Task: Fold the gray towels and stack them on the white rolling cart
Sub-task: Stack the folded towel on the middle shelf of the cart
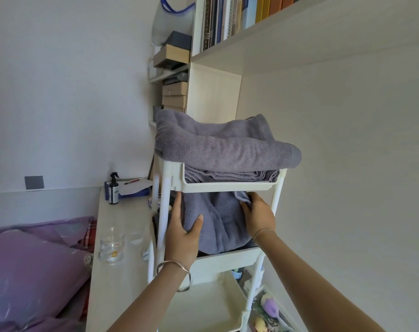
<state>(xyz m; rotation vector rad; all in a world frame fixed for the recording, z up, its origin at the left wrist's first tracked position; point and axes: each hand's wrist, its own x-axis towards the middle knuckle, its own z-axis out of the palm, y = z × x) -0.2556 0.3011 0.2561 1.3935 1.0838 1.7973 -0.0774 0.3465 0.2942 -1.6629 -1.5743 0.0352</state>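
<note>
Both arms are stretched forward to the white plastic rolling cart (227, 186). The left hand (182, 232) is wrapped round the left side of a bunched gray towel (219, 216), with the thumb pressed into the cloth at the front and the fingers laid along the side. The right hand (260, 218) is curled round the right side of the same towel, and a fold of cloth is pinched under its fingers. A silver bangle (177, 271) is worn on the left wrist and a thin bracelet (264, 232) on the right wrist.

The bunched gray towel is held in the second tray of the cart, just under the top tray. It looks soft and crumpled, not flat. On the top tray a pile of folded gray towels (224, 146) is stacked, and the thick top one hangs over the tray's edges.

To the left of the cart, a pale table (117, 283) is seen, with clear glass cups (111, 245) and a dark spray bottle (113, 190) on it. Further left of the cart a purple pillow (29, 267) is laid on a bed. Behind the cart a white bookshelf (251, 44) is filled with books (239, 17), and brown cardboard boxes (175, 94) are stacked beside it. Small toys can be made out in the cart's bottom tray.
</note>
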